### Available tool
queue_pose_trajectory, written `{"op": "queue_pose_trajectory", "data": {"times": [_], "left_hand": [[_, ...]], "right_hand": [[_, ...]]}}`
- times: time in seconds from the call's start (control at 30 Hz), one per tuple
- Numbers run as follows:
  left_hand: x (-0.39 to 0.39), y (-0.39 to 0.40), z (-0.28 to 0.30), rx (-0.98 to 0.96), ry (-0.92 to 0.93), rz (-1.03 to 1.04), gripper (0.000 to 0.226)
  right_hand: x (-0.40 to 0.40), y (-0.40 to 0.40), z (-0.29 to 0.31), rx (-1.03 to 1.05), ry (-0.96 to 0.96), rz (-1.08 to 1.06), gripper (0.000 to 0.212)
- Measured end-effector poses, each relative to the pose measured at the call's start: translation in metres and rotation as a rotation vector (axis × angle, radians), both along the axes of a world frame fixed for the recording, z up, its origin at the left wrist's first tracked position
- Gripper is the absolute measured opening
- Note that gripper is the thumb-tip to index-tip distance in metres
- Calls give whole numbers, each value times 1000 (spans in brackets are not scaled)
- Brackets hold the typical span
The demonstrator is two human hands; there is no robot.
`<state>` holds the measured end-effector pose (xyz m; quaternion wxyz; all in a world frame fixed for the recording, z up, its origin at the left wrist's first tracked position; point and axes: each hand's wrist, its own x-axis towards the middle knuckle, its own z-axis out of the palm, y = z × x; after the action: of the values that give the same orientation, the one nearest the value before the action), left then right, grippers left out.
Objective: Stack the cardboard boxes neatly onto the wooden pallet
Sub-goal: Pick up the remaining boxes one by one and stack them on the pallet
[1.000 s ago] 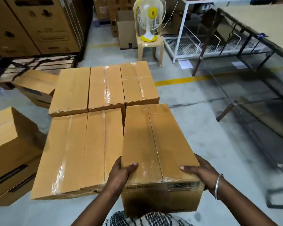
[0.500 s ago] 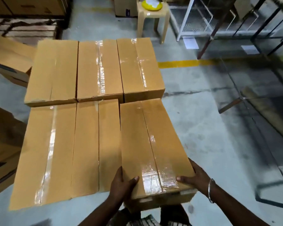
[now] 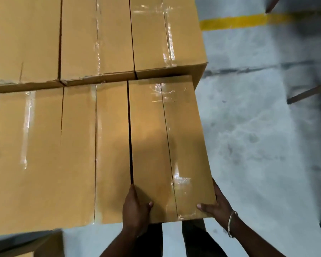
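Now both hands, left (image 3: 136,206) and right (image 3: 216,205), are gripping the near end of the box (image 3: 167,145). Ideally it is going down flush beside its neighbour (image 3: 111,151), closing that gap.

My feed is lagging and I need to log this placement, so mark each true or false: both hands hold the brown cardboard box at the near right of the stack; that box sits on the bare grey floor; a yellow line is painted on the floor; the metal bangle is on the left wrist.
1. Both hands hold the near-right brown cardboard box. True: the left hand and right hand grip its near corners.
2. That box sits on the grey concrete floor. False: it is up in the near row, beside the neighbouring box.
3. A yellow painted line crosses the floor. True.
4. The metal bangle is on the left wrist. False: it is on the right wrist.
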<state>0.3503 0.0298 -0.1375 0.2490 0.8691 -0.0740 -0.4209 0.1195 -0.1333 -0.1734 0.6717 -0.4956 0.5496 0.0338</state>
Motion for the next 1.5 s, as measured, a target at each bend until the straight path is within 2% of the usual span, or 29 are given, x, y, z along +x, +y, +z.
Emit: {"op": "queue_pose_trajectory", "data": {"times": [0.13, 0.23, 0.37, 0.43, 0.53, 0.67, 0.77, 0.83, 0.87, 0.93, 0.97, 1.0, 1.03, 1.1, 1.17, 1.23, 1.37, 1.5], "left_hand": [[-1, -11, -26, -77, 10, 48, 75], [-1, -12, -36, -83, -48, 80, 66], [1, -9, -28, -86, -316, 62, 56], [14, -6, -30, -54, -424, 32, 64], [29, 7, -52, 47, -354, -33, 81], [29, 21, -65, -19, -352, -76, 76], [26, 43, -63, -149, -422, 155, 60], [18, 63, -62, -31, -492, 428, 62], [13, 72, -62, 105, -482, 588, 70], [6, 85, -61, 373, -296, 909, 99], [2, 91, -61, 408, -170, 1019, 110], [-1, 96, -63, 365, -65, 1072, 112], [-5, 100, -65, 261, 17, 1075, 104], [-9, 99, -69, -28, 160, 1080, 72], [-5, 88, -65, -265, 277, 1195, 52], [-2, 77, -60, -357, 335, 1285, 46], [-1, 76, -57, -381, 429, 1324, 41], [10, 81, -57, -384, 629, 1436, 42]], "right_hand": [[4, -4, -31, 3, -5, 30, 121], [3, -2, -44, -6, -9, 49, 116], [-2, 3, -57, -37, -17, 34, 112], [1, 7, -59, -46, -19, 4, 112], [5, 15, -62, -65, -14, -31, 115], [10, 15, -59, -53, -24, -20, 119], [12, 10, -52, -168, 102, 106, 128], [16, 11, -48, -436, 208, 236, 128], [20, 13, -46, -619, 228, 345, 126], [33, 22, -40, -915, 233, 615, 121], [42, 29, -38, -976, 249, 746, 123], [52, 38, -37, -999, 285, 877, 126], [60, 47, -38, -1005, 328, 1003, 129], [70, 62, -43, -1016, 388, 1165, 130], [73, 73, -48, -1025, 417, 1168, 121], [77, 78, -49, -1038, 422, 1106, 107], [90, 93, -47, -1033, 406, 1169, 96], [102, 99, -37, -916, 487, 1191, 97]]}}
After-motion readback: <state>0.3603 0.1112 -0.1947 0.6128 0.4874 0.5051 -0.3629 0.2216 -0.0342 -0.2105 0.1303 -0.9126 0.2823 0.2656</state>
